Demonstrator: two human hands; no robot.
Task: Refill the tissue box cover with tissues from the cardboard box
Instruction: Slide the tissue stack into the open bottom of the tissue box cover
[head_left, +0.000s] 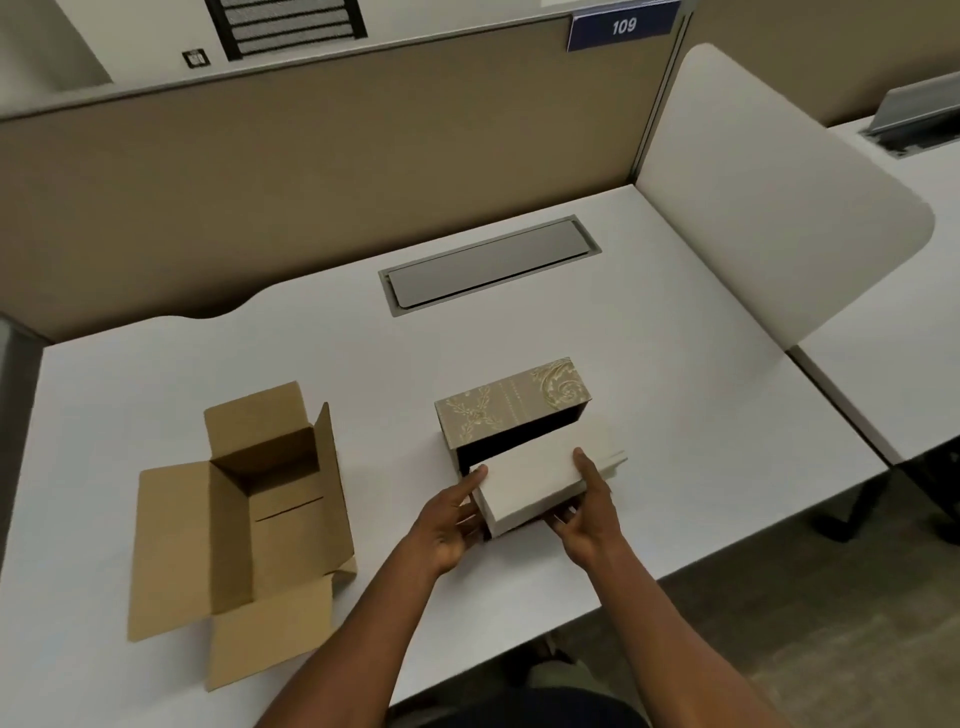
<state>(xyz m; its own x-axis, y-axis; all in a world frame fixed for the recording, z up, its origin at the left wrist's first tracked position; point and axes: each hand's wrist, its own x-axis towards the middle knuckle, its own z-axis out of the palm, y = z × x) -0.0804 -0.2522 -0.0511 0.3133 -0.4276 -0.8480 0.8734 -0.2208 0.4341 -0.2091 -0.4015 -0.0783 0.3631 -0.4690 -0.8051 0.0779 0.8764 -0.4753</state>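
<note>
— Where's the stack of tissues (540, 480) right now?

— I see it at the near, open side of the tissue box cover (511, 402), on the white desk (675, 395). Its far end sits in the cover's dark opening; how deep it goes I can't tell, the inside is just black. The near end sticks out toward me.

— And the hands?

— My left hand (449, 525) clasps the stack's left corner, thumb on top, fingers tucked under and mostly hidden. My right hand (589, 512) grips the right side the same way, thumb on top, fingers curled beneath. A pale flap (613, 460) shows just beyond the right thumb; whether it belongs to the cover or the stack, I can't tell.

— The cardboard box?

— The cardboard box (260, 519) stands well apart to the left, flaps spread, brown bottom showing. Behind everything, a grey hatch (488, 265) lies in the desk.
</note>
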